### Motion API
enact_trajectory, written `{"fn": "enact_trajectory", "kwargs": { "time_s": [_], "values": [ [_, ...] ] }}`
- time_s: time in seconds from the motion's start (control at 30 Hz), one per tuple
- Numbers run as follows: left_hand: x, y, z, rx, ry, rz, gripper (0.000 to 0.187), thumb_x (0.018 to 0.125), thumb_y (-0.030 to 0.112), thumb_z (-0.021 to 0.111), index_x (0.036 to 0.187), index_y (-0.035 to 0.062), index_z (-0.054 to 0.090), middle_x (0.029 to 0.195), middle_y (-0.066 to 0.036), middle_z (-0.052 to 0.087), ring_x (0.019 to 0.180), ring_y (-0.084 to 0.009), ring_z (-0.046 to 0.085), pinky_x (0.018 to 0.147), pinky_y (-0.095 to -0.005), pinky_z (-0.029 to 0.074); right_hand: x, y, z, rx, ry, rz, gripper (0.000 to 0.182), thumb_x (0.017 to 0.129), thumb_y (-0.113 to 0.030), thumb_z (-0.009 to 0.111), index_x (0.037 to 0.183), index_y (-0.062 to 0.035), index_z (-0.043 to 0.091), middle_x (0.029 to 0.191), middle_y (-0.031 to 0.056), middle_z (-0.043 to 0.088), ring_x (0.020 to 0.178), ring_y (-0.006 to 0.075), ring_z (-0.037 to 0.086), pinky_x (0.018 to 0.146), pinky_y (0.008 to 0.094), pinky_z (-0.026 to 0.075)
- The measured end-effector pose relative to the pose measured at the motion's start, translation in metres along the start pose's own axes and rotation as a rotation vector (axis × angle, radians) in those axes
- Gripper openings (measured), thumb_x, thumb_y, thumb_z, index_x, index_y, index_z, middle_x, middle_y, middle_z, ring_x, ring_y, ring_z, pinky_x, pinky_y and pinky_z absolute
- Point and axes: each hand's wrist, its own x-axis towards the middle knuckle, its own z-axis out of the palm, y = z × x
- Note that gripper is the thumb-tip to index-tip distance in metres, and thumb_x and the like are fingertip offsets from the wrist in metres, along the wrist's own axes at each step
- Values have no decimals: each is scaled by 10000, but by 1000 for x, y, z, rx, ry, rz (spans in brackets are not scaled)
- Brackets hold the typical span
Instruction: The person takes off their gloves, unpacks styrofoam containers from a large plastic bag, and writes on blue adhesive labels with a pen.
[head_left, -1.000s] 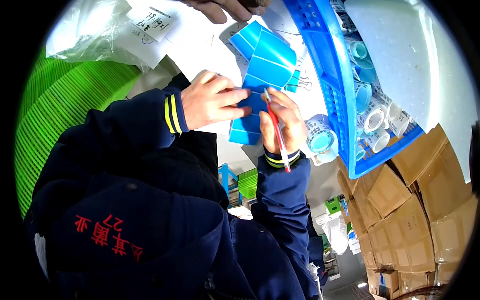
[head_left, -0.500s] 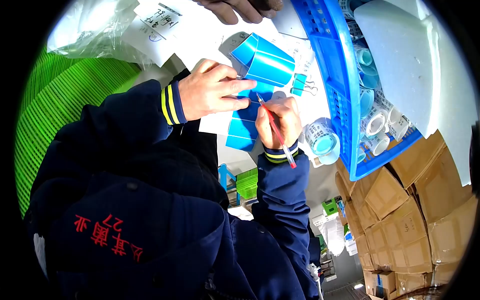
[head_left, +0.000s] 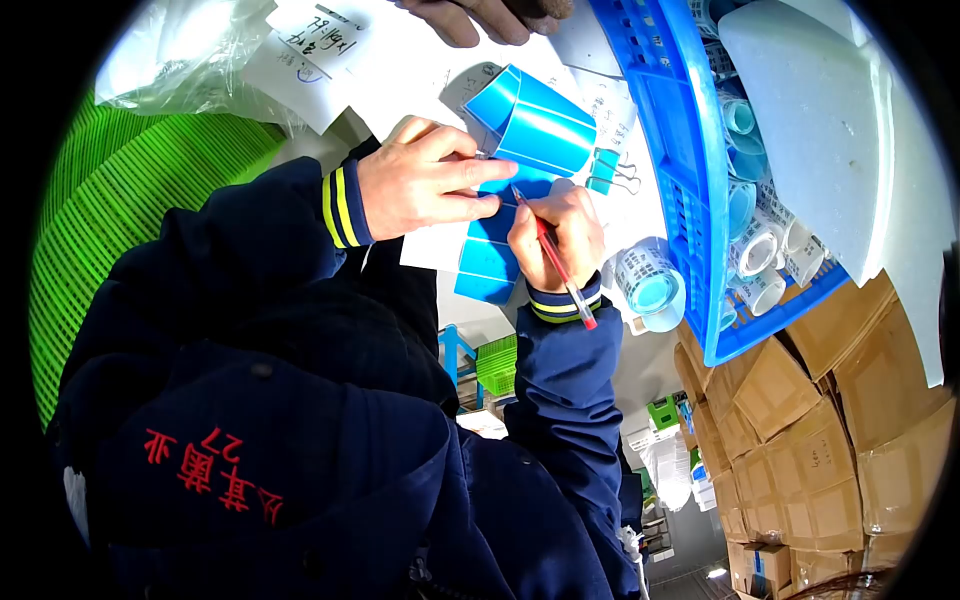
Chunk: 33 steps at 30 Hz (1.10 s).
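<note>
My left hand (head_left: 425,185) presses flat on a strip of blue labels (head_left: 535,120) that lies on white paper sheets (head_left: 400,60). The strip's far end curls up in a fold, and its near end (head_left: 485,272) hangs toward me. My right hand (head_left: 558,235) grips a red pen (head_left: 562,272) with the tip on the blue strip, just beside my left fingertips. Both arms wear dark blue sleeves with yellow-striped cuffs.
Another person's hand (head_left: 480,18) rests at the top edge. A teal binder clip (head_left: 603,168) and a label roll (head_left: 650,280) lie right of my hands. A blue basket (head_left: 690,210) holds several rolls under white foam (head_left: 810,120). Green crate (head_left: 110,220) left, cardboard boxes (head_left: 820,450) lower right.
My right hand has swung the pen from upright over the strip down to its surface and shifted slightly left. The strip's far end has folded up closer to my left hand.
</note>
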Motion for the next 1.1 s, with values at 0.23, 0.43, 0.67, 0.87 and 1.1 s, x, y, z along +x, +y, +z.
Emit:
{"fn": "enact_trajectory", "kwargs": {
  "time_s": [0.23, 0.43, 0.67, 0.87, 1.1],
  "values": [
    [-2, 0, 2, -1, -8, -13, 256, 719, 198, 640, 972, 223, 672, 1235, 60, 569, 976, -157, 505, 845, -325, 359, -2, 2, 1, -1, 49, 22, 187, 649, 41, 680, 745, -38, 540, 629, 84, 551, 553, 240, 515, 511, 325, 427],
    [-1, 1, 1, -15, 9, -16, 245, 733, 163, 660, 975, 201, 675, 1217, 50, 581, 943, -164, 500, 848, -306, 355, -5, -1, 0, 72, 96, 119, 182, 646, 51, 676, 736, -38, 545, 626, 80, 564, 546, 230, 520, 509, 317, 427],
    [-1, 0, 2, -2, 11, -17, 249, 707, 204, 636, 952, 223, 677, 1227, 59, 576, 961, -158, 514, 836, -317, 368, -3, 2, 1, 1, 71, 70, 181, 641, 57, 668, 734, -36, 543, 619, 82, 561, 544, 227, 524, 508, 312, 427],
    [-1, 0, 3, 17, 8, -8, 241, 708, 205, 641, 945, 233, 678, 1222, 60, 579, 960, -154, 515, 834, -315, 370, -7, 1, 1, 24, 158, 101, 164, 651, 43, 661, 730, -35, 540, 615, 85, 551, 534, 225, 508, 502, 312, 426],
    [0, 1, 0, -33, 6, -31, 253, 732, 154, 673, 979, 206, 681, 1207, 57, 590, 937, -149, 504, 845, -306, 360, -7, 5, 2, -8, 123, 69, 157, 645, 44, 660, 729, -32, 551, 608, 86, 548, 529, 232, 510, 491, 320, 425]
  ]
}}
